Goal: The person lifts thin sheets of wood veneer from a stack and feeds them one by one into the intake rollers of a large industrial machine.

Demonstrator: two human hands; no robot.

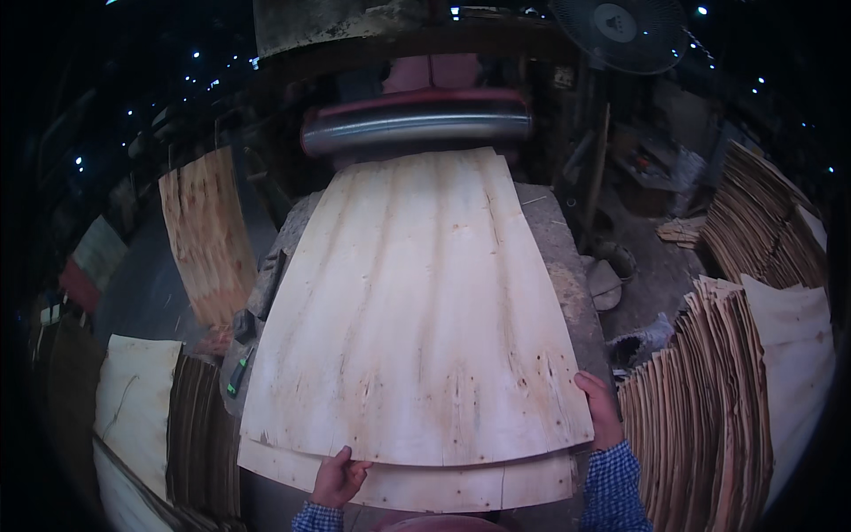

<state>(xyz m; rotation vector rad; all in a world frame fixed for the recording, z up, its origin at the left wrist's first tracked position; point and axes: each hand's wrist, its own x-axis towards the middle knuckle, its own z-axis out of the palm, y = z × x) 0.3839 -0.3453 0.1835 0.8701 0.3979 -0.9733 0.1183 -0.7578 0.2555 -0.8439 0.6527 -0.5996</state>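
Observation:
A broad pale wood veneer sheet [417,293] with brown streaks and knots lies in front of me, its far end close to a metal roller. Beneath it, a second veneer sheet [443,488] sticks out along the near edge. My left hand [339,477] is closed at the upper sheet's near edge, left of the middle, thumb up. At the near right corner, my right hand [601,410] grips the sheet's side edge, its thumb on top and the other fingers partly hidden. Both sleeves are blue checked.
The shiny roller [417,124] spans the far end of the worn table [563,266]. A green-and-black utility knife [238,376] lies at the table's left edge. Stacks of veneer [700,408] stand at right, more veneer [137,408] at left. A fan [616,27] hangs upper right.

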